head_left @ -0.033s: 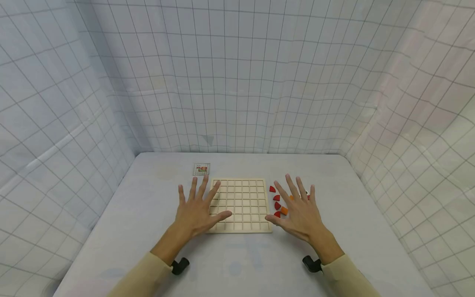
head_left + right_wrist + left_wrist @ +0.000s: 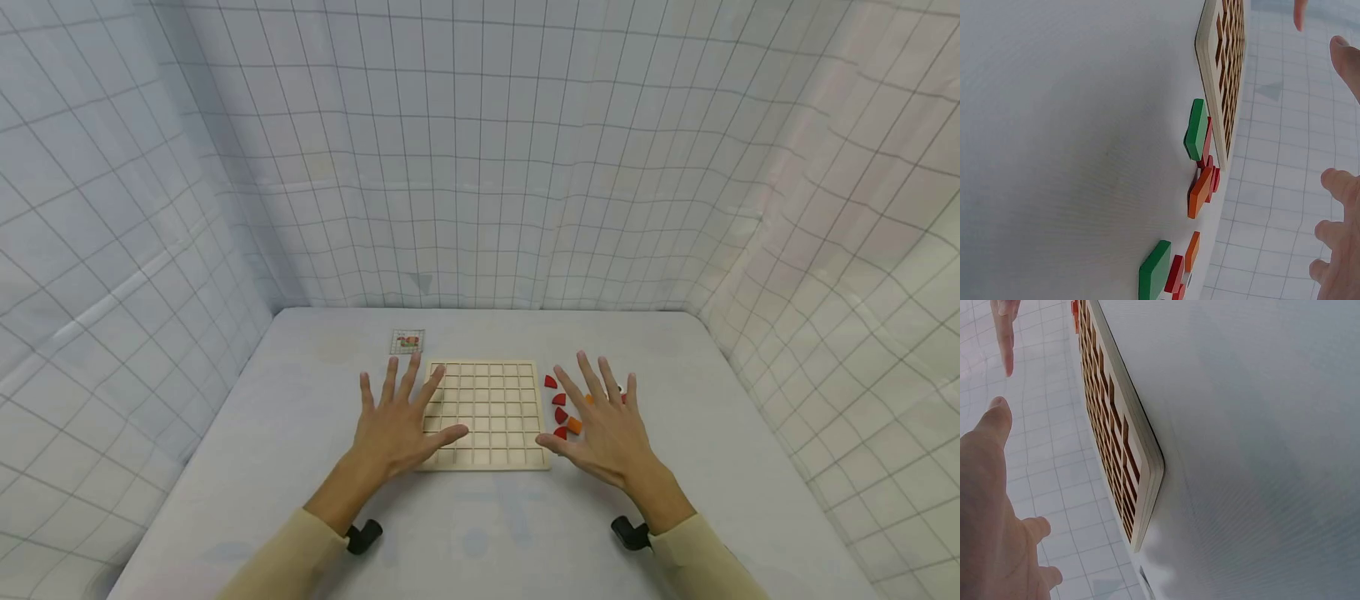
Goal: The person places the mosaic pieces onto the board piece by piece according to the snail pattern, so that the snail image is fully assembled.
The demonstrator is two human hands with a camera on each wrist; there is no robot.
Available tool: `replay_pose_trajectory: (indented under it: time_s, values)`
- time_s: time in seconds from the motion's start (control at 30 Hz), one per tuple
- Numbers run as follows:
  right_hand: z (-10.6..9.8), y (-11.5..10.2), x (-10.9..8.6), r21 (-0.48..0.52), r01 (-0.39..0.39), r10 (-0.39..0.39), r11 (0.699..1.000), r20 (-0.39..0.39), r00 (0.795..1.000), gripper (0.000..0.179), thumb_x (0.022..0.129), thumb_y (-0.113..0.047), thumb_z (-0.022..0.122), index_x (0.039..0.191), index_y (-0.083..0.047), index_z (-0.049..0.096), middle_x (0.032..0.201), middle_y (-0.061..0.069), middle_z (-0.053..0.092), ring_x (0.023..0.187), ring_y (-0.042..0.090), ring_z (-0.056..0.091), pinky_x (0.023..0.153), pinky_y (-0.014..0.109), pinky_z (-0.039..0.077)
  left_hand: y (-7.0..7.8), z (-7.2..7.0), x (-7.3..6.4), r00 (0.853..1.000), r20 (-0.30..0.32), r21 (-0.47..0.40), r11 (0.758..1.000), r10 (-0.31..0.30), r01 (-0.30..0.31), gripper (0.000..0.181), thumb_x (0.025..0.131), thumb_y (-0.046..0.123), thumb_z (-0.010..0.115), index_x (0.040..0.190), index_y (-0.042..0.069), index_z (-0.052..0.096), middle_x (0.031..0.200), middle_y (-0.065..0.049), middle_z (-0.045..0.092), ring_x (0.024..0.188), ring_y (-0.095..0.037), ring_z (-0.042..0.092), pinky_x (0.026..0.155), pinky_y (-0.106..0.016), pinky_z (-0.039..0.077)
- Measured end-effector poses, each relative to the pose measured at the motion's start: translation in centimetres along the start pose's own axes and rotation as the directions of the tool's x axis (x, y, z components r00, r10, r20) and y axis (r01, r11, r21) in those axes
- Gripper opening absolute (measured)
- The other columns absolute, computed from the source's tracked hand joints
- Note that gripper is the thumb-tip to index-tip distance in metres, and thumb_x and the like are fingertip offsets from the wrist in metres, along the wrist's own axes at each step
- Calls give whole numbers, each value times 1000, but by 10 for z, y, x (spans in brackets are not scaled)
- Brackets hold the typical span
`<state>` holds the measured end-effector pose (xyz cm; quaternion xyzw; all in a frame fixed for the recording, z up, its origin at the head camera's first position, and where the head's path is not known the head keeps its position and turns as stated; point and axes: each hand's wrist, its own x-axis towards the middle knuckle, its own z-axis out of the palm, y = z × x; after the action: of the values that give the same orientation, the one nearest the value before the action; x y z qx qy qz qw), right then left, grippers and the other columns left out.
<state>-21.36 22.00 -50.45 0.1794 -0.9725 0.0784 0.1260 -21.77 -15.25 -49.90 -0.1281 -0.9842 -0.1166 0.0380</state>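
Note:
Both hands hover palm down over the table with their fingers straight and spread. My left hand (image 2: 390,433) is above the left part of a pale wooden grid board (image 2: 487,408), touching nothing. Past the board's right edge, my right hand (image 2: 613,433) hangs over small coloured blocks and is also apart from them. Red quarter-round pieces (image 2: 559,400) lie in a column beside the board, next to an orange block (image 2: 573,426). The right wrist view shows a green block (image 2: 1196,130) near the board and another green block (image 2: 1155,272); the right hand hides some of these in the head view.
A small printed card (image 2: 407,342) lies behind the board's back left corner. White cloth walls with a grid pattern (image 2: 480,167) enclose the white table (image 2: 480,533) at the back and both sides. Black wrist mounts (image 2: 365,537) jut inward below the hands.

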Motion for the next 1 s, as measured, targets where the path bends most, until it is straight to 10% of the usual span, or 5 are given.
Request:
replay_pose_trajectory:
  time_s: [0.53, 1.0]
  values:
    - [7, -8, -1, 48, -15, 14, 999, 31, 999, 108, 98, -87, 67, 186, -33, 33, 198, 12, 19, 182, 51, 19, 139, 89, 10, -3, 2, -1, 1000, 13, -22, 1000, 5, -5, 111, 101, 91, 59, 187, 30, 26, 199, -15, 6, 184, -51, -1, 137, -90, -5]
    - [18, -25, -9, 89, 46, -62, 995, 181, 982, 87, 106, -72, 72, 177, -27, 52, 187, 16, 45, 178, 51, 32, 141, 83, 19, -9, 10, -12, 987, 157, -64, 997, 45, -36, 105, 103, 82, 69, 182, 18, 42, 194, -26, 23, 178, -60, 23, 135, -94, 9]
